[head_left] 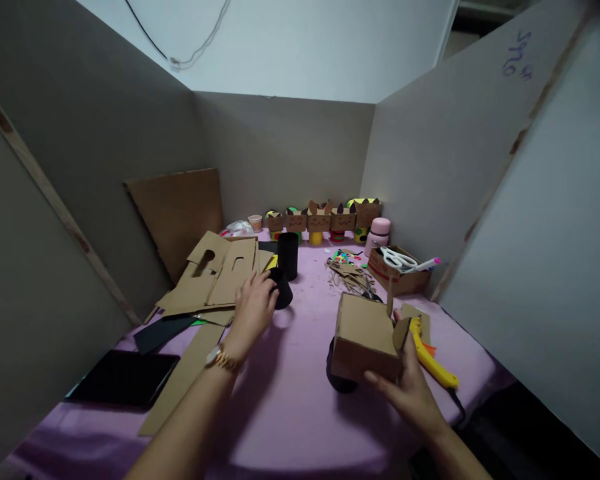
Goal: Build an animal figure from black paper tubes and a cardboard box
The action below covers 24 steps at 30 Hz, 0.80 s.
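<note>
My right hand [413,393] is closed on a small cardboard box [367,327] with ear-like flaps on its right side. Partly hidden beneath that box is a round black piece [339,373], and I cannot tell whether the two are joined. Across the table, my left hand [257,300] has its fingers curled around the near-left side of a short, tilted black paper tube [283,293]. Just behind this tube stands a taller black tube [288,257], upright. Beside my right hand lies a yellow glue gun [433,360] with a dark cord.
Cut cardboard sheets [230,267] and a black tablet [125,379] lie at left. Cardboard animal-faced figures [319,221] line the back. At right are cardboard scraps [350,275], a pink bottle [379,235] and a box [397,280] holding white scissors [399,260]. Grey partitions enclose the table.
</note>
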{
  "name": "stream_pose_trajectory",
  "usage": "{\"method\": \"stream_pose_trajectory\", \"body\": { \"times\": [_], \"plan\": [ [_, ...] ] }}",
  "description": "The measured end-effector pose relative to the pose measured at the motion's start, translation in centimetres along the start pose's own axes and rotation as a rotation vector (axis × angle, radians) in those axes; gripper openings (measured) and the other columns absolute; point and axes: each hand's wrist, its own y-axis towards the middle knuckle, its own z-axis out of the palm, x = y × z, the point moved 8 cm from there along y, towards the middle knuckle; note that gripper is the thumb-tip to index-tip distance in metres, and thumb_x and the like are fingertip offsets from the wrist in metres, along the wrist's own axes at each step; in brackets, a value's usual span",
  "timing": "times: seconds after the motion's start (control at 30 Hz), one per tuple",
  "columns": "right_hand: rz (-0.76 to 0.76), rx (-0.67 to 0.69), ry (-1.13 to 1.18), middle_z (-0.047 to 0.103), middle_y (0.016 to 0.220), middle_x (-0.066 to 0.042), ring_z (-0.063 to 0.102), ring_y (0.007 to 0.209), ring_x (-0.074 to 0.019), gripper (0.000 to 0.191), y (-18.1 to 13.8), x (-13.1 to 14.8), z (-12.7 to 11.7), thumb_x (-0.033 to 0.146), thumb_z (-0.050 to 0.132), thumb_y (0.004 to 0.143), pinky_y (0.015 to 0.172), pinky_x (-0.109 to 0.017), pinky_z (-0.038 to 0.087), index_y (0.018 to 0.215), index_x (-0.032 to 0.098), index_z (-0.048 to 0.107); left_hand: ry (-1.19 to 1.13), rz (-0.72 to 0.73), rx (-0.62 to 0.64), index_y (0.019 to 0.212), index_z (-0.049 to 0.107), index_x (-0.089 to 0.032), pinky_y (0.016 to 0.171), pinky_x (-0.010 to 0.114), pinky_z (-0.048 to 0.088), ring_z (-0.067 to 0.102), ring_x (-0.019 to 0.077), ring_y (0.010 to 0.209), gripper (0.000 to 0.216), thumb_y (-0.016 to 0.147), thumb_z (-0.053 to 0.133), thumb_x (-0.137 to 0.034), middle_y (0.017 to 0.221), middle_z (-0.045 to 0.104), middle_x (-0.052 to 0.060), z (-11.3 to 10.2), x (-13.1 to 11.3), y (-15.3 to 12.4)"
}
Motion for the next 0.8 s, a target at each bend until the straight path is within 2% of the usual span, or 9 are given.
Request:
{"method": "stream_pose_trajectory", "body": {
  "times": [0.07,0.13,0.23,0.3,0.47,0.57,0.63,0.73,0.8],
  "plan": [
    [-0.008,-0.002,0.003,0.027,0.150,-0.012,0.036,0.131,-0.0301,0.102,0.2,0.2,-0.1,0.040,0.074,0.067,0.106,-0.051,0.031,0.144,0.030,0.009,0.012,0.055,0.079,0.088,0.065,-0.022,0.095,0.056,0.031,0.049,0.0328,0.117,0.019,0.087,0.046,-0.025,0.109,0.068,0.009,-1.0,-0.4,-2.7],
    [-0.020,0.000,0.006,0.027,0.150,-0.012,0.040,0.130,-0.0304,0.102,0.4,0.4,-0.1,0.039,0.075,0.066,0.104,-0.050,0.035,0.144,0.030,0.010,0.024,0.090,0.154,0.078,0.066,-0.025,0.094,0.061,0.026,0.056,0.0343,0.108,0.016,0.083,0.050,-0.025,0.091,0.073,0.007,-1.3,-0.7,-5.6],
    [-0.020,0.004,0.005,0.023,0.151,-0.011,0.034,0.133,-0.0302,0.104,0.5,0.6,0.0,0.039,0.076,0.065,0.107,-0.049,0.031,0.144,0.030,0.009,0.039,0.110,0.203,0.076,0.068,-0.026,0.097,0.065,0.019,0.059,0.0347,0.103,0.018,0.082,0.051,-0.024,0.087,0.074,0.007,-0.6,-0.8,-8.8],
    [0.005,0.005,0.017,0.022,0.152,-0.011,0.031,0.134,-0.0299,0.106,0.6,0.6,0.0,0.039,0.076,0.065,0.108,-0.050,0.028,0.145,0.030,0.007,0.040,0.125,0.208,0.080,0.068,-0.026,0.100,0.064,0.015,0.059,0.0336,0.105,0.021,0.084,0.047,-0.024,0.090,0.074,0.007,0.0,-0.9,-9.8],
    [0.009,0.012,0.025,0.026,0.150,-0.011,0.035,0.132,-0.0299,0.101,0.5,0.6,0.2,0.041,0.074,0.067,0.107,-0.051,0.030,0.144,0.030,0.010,0.036,0.197,0.218,0.087,0.067,-0.025,0.102,0.061,0.016,0.054,0.0320,0.111,0.019,0.080,0.051,-0.017,0.099,0.071,0.007,-0.3,-1.9,-9.9],
    [-0.010,0.006,-0.009,0.028,0.149,-0.011,0.034,0.132,-0.0299,0.099,0.5,0.6,0.1,0.041,0.073,0.068,0.107,-0.051,0.030,0.144,0.030,0.011,0.047,0.208,0.204,0.095,0.066,-0.024,0.101,0.058,0.020,0.051,0.0317,0.110,0.018,0.081,0.055,-0.027,0.104,0.067,0.009,-0.9,-2.7,-9.6],
    [-0.024,-0.003,-0.036,0.028,0.149,-0.011,0.032,0.133,-0.0302,0.098,0.5,0.7,0.0,0.042,0.073,0.068,0.108,-0.051,0.028,0.144,0.029,0.013,0.061,0.200,0.203,0.092,0.066,-0.024,0.100,0.060,0.021,0.054,0.0301,0.100,0.017,0.082,0.054,-0.030,0.096,0.068,0.008,-0.7,-3.0,-9.4],
    [-0.009,-0.006,-0.022,0.026,0.149,-0.012,0.031,0.133,-0.0320,0.098,0.4,0.6,0.0,0.043,0.073,0.067,0.108,-0.053,0.025,0.144,0.028,0.014,0.069,0.201,0.229,0.086,0.068,-0.027,0.096,0.060,0.025,0.058,0.0265,0.087,0.020,0.083,0.049,-0.019,0.082,0.068,0.004,0.1,-2.7,-9.1],
    [0.017,0.001,-0.003,0.023,0.151,-0.013,0.032,0.133,-0.0330,0.098,0.5,0.4,0.1,0.044,0.073,0.067,0.108,-0.054,0.025,0.143,0.028,0.014,0.060,0.221,0.252,0.089,0.068,-0.029,0.095,0.057,0.028,0.058,0.0263,0.092,0.028,0.082,0.047,-0.012,0.087,0.068,0.003,0.0,-2.1,-8.9]
  ]
}}
